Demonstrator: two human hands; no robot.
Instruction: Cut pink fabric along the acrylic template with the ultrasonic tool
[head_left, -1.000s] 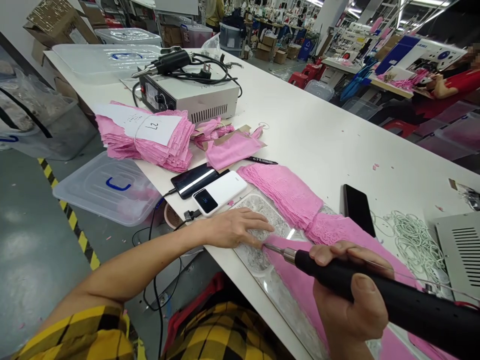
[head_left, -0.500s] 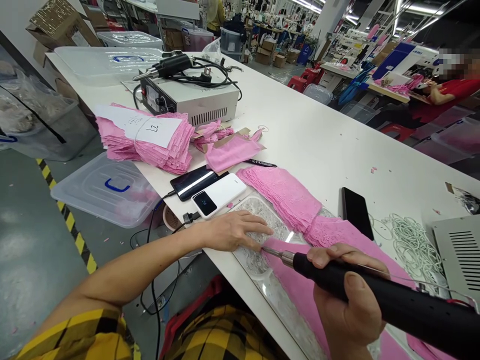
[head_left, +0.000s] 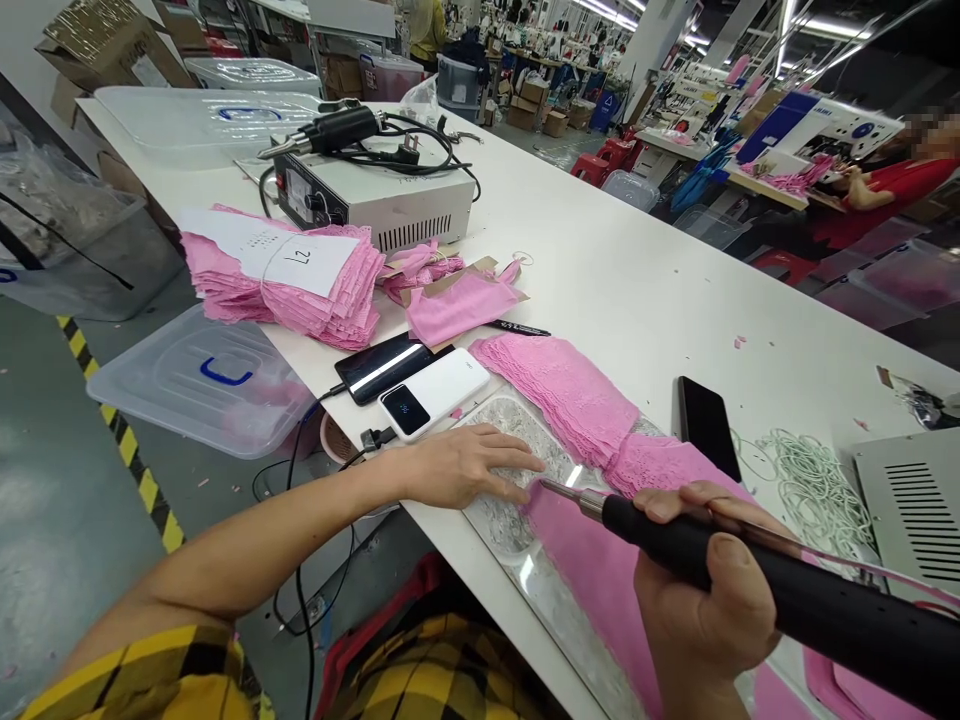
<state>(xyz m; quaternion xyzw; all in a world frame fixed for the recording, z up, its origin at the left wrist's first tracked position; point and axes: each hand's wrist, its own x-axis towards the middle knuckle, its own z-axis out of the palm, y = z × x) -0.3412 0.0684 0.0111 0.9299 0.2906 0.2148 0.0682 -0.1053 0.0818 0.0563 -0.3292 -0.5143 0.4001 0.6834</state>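
Observation:
My right hand (head_left: 712, 590) is wrapped round a thick black pen-shaped tool with a metal tip (head_left: 679, 540), a cable running along its top. The tool's tip points at the corner of a pink fabric piece (head_left: 577, 560), right by my left fingertips. My left hand (head_left: 476, 465) lies palm down with its fingers stretched out, the lower fingertips touching that corner. Under the fabric is a clear plastic lid or tray (head_left: 517, 520) with a mottled surface. Just beyond it sits a stack of pink lace-edged pieces (head_left: 559, 390).
Left of the work lie a white power bank (head_left: 439, 390), a dark phone (head_left: 386, 365) and a tied pink bundle (head_left: 292, 280). Behind stands a grey control box (head_left: 405, 205) with another tool on top. Rightward are a black phone (head_left: 707, 425), pale cord (head_left: 817, 490) and a vented box (head_left: 911, 500).
The view has shifted slightly. The tool's tip has moved a little up and right at the fabric corner, while my left hand stays in nearly the same place.

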